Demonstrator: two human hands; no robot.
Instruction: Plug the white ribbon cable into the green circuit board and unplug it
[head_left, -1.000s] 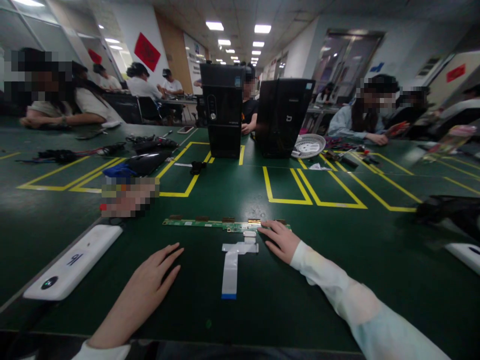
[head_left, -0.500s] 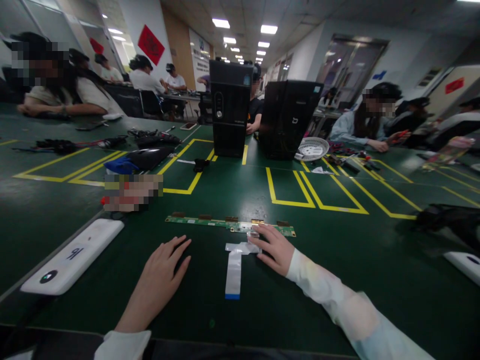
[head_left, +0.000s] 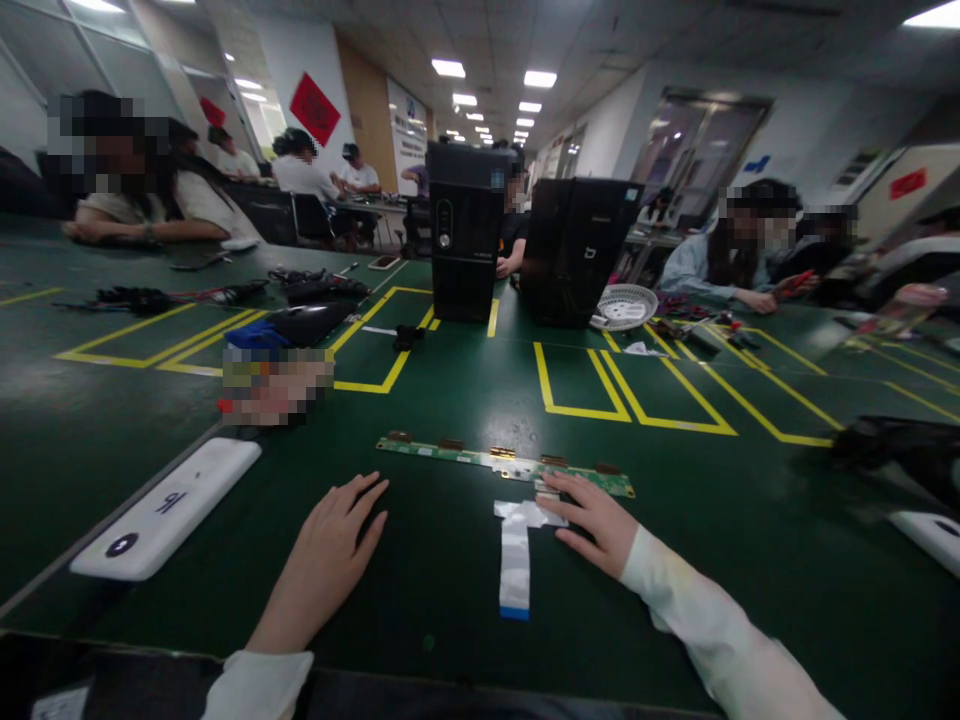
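A long narrow green circuit board (head_left: 465, 457) lies across the dark green table (head_left: 465, 400) in front of me. A white flat ribbon cable (head_left: 514, 550) with a blue tip lies just below it, T-shaped at its top. My right hand (head_left: 592, 520) rests flat by the cable's top end, fingers stretched out and touching its right tab, close under the board. My left hand (head_left: 330, 550) lies flat on the table to the left, fingers spread, holding nothing.
A white oblong device (head_left: 169, 505) lies at my left. Two black computer towers (head_left: 465, 245) stand at the table's middle, with a white round fan grille (head_left: 622, 305) beside them. Cables, tools and other people sit around the table. Yellow tape boxes mark its surface.
The view has shifted, so board and cable sit further right and lower. My right hand has slid from the board's edge down to the cable's top. The left hand stays flat.
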